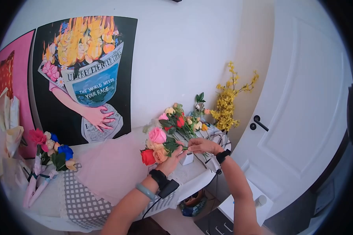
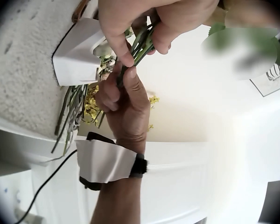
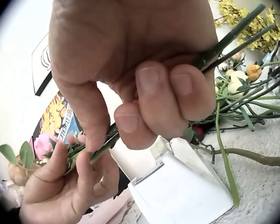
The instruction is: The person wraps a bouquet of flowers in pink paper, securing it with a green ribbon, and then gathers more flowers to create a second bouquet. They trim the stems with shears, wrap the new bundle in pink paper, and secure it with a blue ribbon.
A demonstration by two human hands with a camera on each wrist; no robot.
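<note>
My left hand (image 1: 171, 161) pinches a small bundle of green flower stems (image 2: 142, 44) between thumb and fingers. Beyond it, the bunch's blooms show: a pink rose (image 1: 157, 136), a peach rose (image 1: 159, 154) and a red rose (image 1: 148, 157). Close beside the left hand, my right hand (image 1: 204, 146) grips the same stems lower down, its fingers curled round them. Two cut stem ends (image 3: 240, 35) stick out past the right hand in the right wrist view. Just below the hands a white plastic box-like object (image 3: 182, 186) stands on the table.
More loose flowers (image 1: 180, 121) and stems lie at the table's back right, near yellow blossom branches (image 1: 225, 107). Pink wrapping (image 1: 110, 168) spreads over a checked cloth (image 1: 84, 199). Two wrapped bouquets (image 1: 37, 176) lie left. A white door (image 1: 298, 78) stands to the right.
</note>
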